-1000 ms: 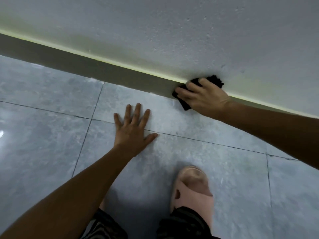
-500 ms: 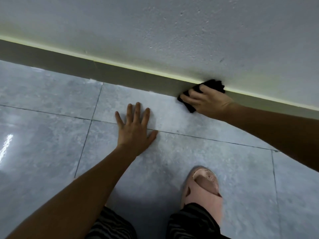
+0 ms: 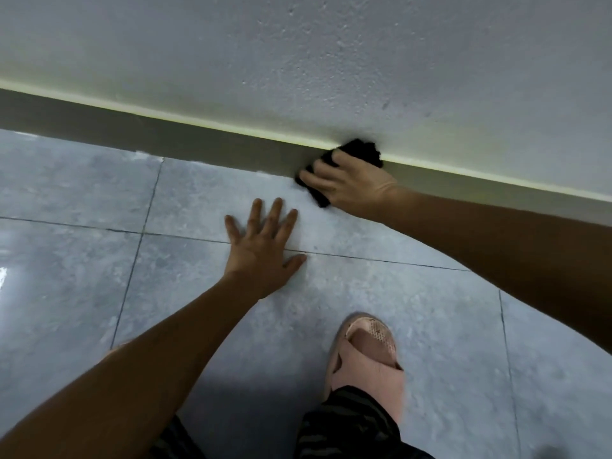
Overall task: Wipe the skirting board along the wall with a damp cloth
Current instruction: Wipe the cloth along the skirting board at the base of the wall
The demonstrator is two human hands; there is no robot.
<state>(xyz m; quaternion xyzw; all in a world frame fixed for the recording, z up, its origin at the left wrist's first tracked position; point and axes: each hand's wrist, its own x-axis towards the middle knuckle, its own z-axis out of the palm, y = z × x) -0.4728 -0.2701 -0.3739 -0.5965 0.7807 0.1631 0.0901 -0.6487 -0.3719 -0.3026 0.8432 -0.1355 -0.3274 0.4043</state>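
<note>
A dark grey skirting board (image 3: pixel 185 137) runs along the foot of a rough white wall (image 3: pixel 331 61), slanting down to the right. My right hand (image 3: pixel 354 183) presses a black cloth (image 3: pixel 359 150) flat against the board; the cloth sticks out above and below my fingers. My left hand (image 3: pixel 265 246) lies flat on the grey floor tiles (image 3: pixel 82 293) with its fingers spread, a short way in front of the board and holding nothing.
A pale yellowish strip (image 3: pixel 231 129) tops the skirting board. My foot in a pink slipper (image 3: pixel 367 356) stands on the tiles at the lower right, with dark striped trousers above it. Grout lines cross the glossy floor.
My right hand and the cloth stay on the same stretch of board, shifted only slightly along it. My left hand stays planted. The slippered foot has moved a little to the right.
</note>
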